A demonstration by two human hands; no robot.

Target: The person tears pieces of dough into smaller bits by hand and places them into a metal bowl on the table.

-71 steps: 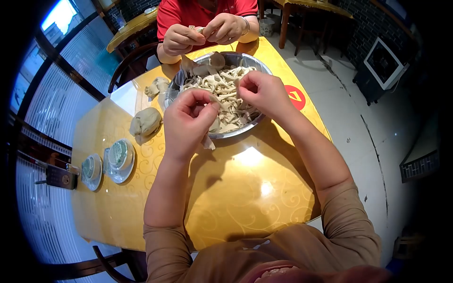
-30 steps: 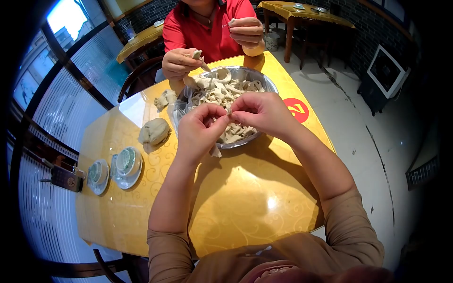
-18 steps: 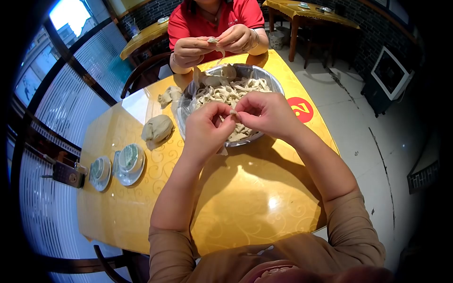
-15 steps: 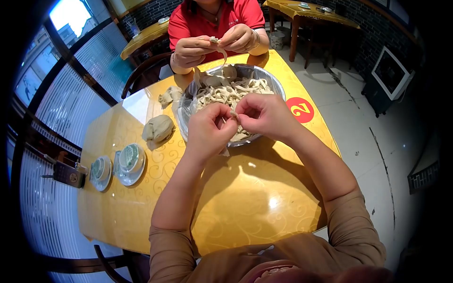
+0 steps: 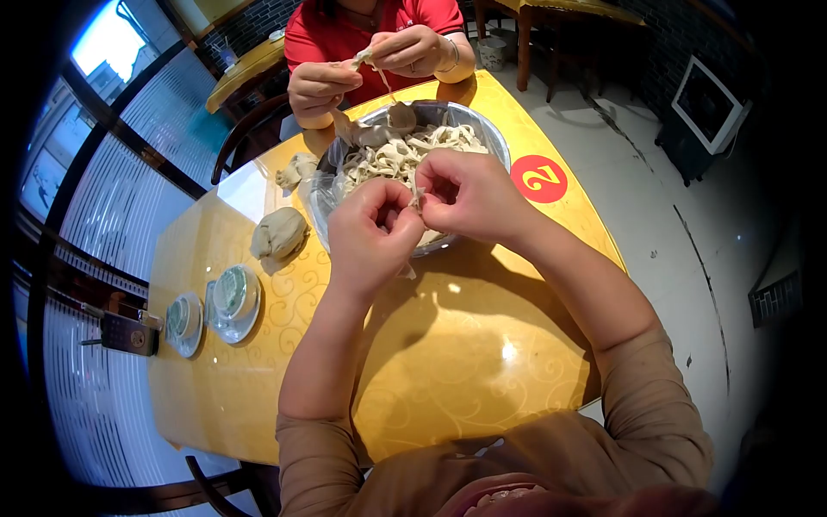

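Observation:
My left hand point(image 5: 373, 231) and my right hand point(image 5: 472, 195) meet above the near rim of a large metal basin point(image 5: 500, 145), thumbs and fingertips pinched together. Between them is a small pale dough-like strip point(image 5: 417, 200), mostly hidden by the fingers. Many similar beige strips point(image 5: 386, 160) fill the basin, which has clear plastic over its left side. A larger beige lump point(image 5: 401, 117) rests at the basin's far edge. Across the table, a co-worker in a red shirt pinches a pale piece point(image 5: 362, 59) in both hands, with a thin strand hanging from it.
Left of the basin lie a rounded beige lump point(image 5: 280, 234) and a smaller lump point(image 5: 297, 171) by a white sheet. Two wrapped dish sets point(image 5: 234, 293) stand at the table's left side. A red number sticker point(image 5: 539, 178) is on the yellow table point(image 5: 448, 345).
The view has shifted slightly, so the table and basin sit a little up and left. My hands stay pinched together on the strip. The co-worker's hands have tilted, the right one higher.

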